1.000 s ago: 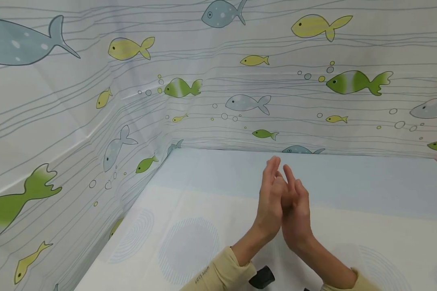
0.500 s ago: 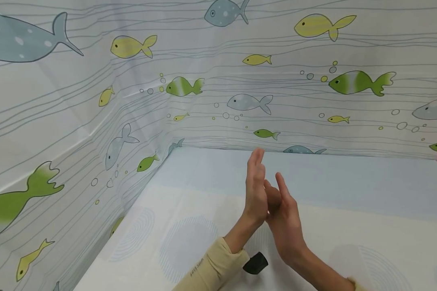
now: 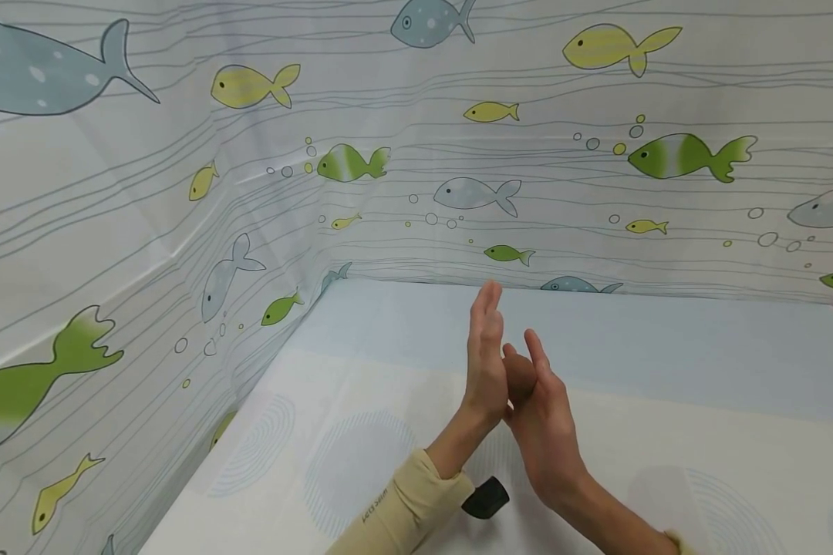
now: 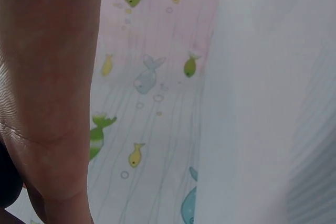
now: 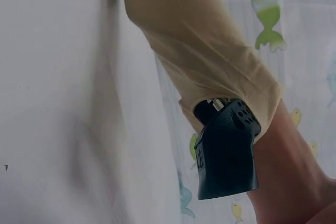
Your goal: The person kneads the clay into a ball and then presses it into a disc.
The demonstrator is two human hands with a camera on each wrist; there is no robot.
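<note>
In the head view a smooth brown ball point(image 3: 520, 378) sits between my two palms, above the table. My left hand point(image 3: 486, 366) stands upright with straight fingers, its palm against the ball's left side. From the other side my right hand point(image 3: 550, 432) leans in, fingers extended, its palm against the ball. The heels of both hands are close together below it. In the left wrist view bare skin of an arm point(image 4: 50, 87) fills the left side, and the ball is out of sight. The right wrist view shows the opposite sleeve point(image 5: 199, 40) and bare wrist, without the ball.
A black wrist-worn device point(image 3: 486, 498) projects from the left cuff. Below the hands lies a table cover point(image 3: 666, 432) with pale blue circles and a blue band. A fish-printed curtain point(image 3: 389, 231) rises along the back and left edges.
Both hands have shifted left over the last second. They overlap less than before, and the ball, largely hidden earlier, now shows between the palms. In the last half second the hands barely moved.
</note>
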